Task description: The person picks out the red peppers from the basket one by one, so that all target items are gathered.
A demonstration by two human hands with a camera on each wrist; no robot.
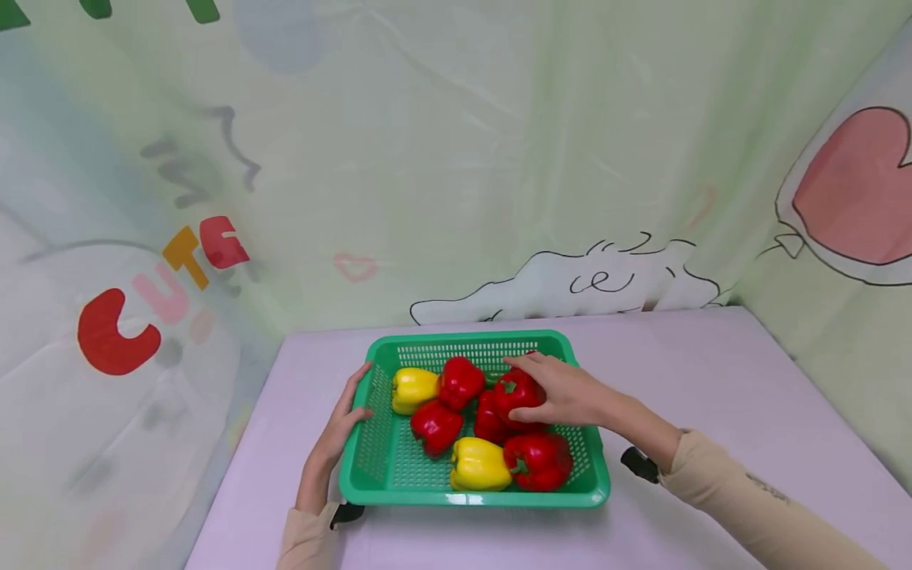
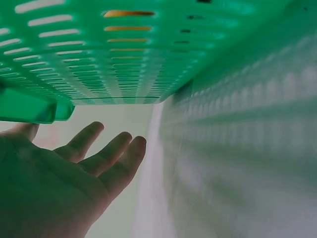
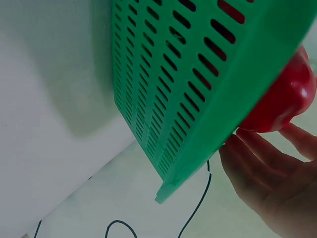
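A green plastic basket (image 1: pixel 409 497) holds red and yellow bell peppers. My right hand (image 1: pixel 570 392) grips a red bell pepper (image 1: pixel 514 392) at the basket's right side, thumb on the near side and fingers on the far side. In the right wrist view, that red pepper (image 3: pixel 285 99) shows above the basket rim (image 3: pixel 247 94), the fingers against it. Along the left rim rests my left hand (image 1: pixel 340 427), touching it. The left wrist view shows this hand (image 2: pixel 64 173) with several fingers extended beside the slotted basket wall (image 2: pixel 114 74).
Other peppers lie in the basket: a yellow one (image 1: pixel 415 389) at back left, a red one (image 1: pixel 436 427) near the middle, another yellow one (image 1: pixel 480 465) and a large red one (image 1: pixel 538 461) at the front. The basket stands on a pale table (image 1: pixel 677 380) before a printed curtain (image 1: pixel 427 158).
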